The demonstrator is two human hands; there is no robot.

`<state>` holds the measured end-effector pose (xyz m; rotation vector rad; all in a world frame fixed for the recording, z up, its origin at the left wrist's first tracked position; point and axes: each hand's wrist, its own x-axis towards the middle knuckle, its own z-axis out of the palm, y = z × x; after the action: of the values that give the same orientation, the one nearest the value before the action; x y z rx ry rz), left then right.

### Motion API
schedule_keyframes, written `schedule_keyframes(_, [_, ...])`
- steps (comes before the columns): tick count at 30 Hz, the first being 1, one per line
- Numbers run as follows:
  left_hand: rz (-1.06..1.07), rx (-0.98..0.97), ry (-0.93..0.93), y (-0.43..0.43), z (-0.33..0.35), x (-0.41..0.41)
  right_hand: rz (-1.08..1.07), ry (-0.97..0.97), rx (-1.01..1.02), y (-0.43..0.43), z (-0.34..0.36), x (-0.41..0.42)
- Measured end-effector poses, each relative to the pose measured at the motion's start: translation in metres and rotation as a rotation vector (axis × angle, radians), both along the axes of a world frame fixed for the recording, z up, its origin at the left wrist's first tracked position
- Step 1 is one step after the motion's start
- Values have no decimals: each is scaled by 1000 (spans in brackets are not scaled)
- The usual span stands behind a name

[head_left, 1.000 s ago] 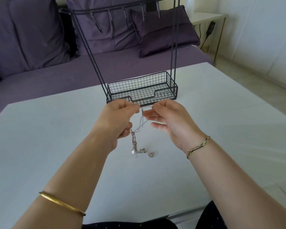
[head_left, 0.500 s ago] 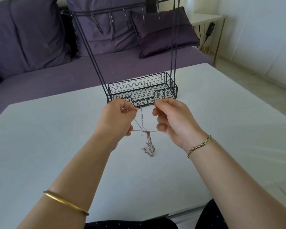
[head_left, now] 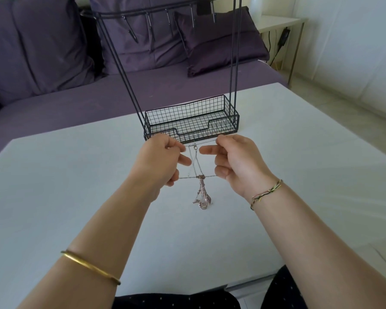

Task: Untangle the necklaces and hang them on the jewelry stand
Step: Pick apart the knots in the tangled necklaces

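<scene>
1. The left hand [head_left: 163,161] and the right hand [head_left: 236,161] are raised over the white table [head_left: 76,175], just in front of the jewelry stand [head_left: 187,112], with a small gap between them.
2. The tangled necklaces [head_left: 202,190] are strung between the 2 hands, near the middle of the table.
3. The left fingers [head_left: 183,160] are curled in, gripping thin chain at the top of the hand and again at the bottom.
4. The right fingers [head_left: 207,150] are curled too. The thumb and forefinger pinch the upper strand, and the lower fingers hook the lower strand.
5. 1 taut strand runs across the top from hand to hand, and another runs across lower down. Slack strands cross between them.
6. A knot [head_left: 201,176] sits on the lower strand, midway between the hands. A pinkish clump of chain and pendants hangs from it. Whether its lower end touches the table cannot be told.
7. The stand is black wire: a mesh basket on the table and tall uprights carrying a top bar with hooks [head_left: 149,21]. No chain hangs on the hooks.
8. A gold bangle [head_left: 89,267] is on the left forearm, and a woven bracelet [head_left: 265,194] is on the right wrist.
9. A purple sofa [head_left: 98,97] with cushions stands behind the table.
</scene>
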<state>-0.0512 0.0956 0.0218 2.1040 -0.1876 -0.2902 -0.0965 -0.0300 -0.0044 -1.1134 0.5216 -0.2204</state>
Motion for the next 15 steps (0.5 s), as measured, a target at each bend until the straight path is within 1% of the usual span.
schedule_keyframes(4, [12, -71, 101, -2, 3, -2, 21, 32, -14, 1, -2, 0])
schedule_keyframes(10, [76, -263, 304, -2, 7, -2, 30, 66, -13, 2, -4, 1])
schedule_keyframes(12, [92, -301, 333, -1, 7, -1, 26, 66, 0, 2, -3, 1])
schedule_keyframes(15, [97, -303, 334, -2, 7, -1, 30, 57, 19, 2, -3, 1])
